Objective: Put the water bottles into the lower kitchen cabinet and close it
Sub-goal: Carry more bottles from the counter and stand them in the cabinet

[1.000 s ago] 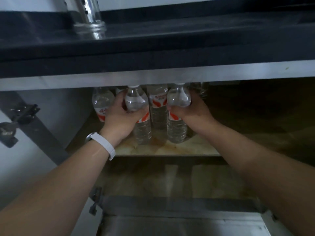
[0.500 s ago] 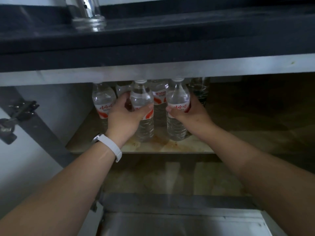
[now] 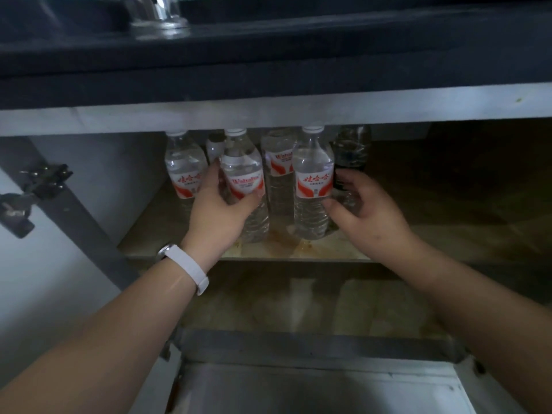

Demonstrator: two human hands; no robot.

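- Six water bottles (image 3: 279, 174) are counted, all upright on the stained shelf (image 3: 343, 249) inside the lower cabinet (image 3: 268, 115), which stands open.
- Two bottles are set at the front: the front left bottle (image 3: 243, 177) and the front right bottle (image 3: 313, 180). Each is clear and has a white cap and a red-and-white label.
- Four are ranged behind: the far left bottle (image 3: 185, 171), a mostly hidden bottle (image 3: 215, 146), one seen between the front pair, and a dark bottle (image 3: 351, 150) at the right rear.
- The front left bottle is grasped by the left hand (image 3: 218, 213) at label height. The fingers (image 3: 210, 180) are wrapped round its left side and the thumb is laid across its front.
- One white wristband (image 3: 191, 270) is worn on the left wrist.
- The right hand (image 3: 370, 213) is held just right of the front right bottle, whose side is touched by the thumb tip. The fingers (image 3: 346, 176) are loosely curled in front of the dark bottle, and whether anything is grasped cannot be told.
- One metal hinge (image 3: 44, 180) is seen on the frame at the left.
- One dark surface (image 3: 268, 55) runs above the cabinet, with one shiny metal fitting (image 3: 161, 13) standing on it.
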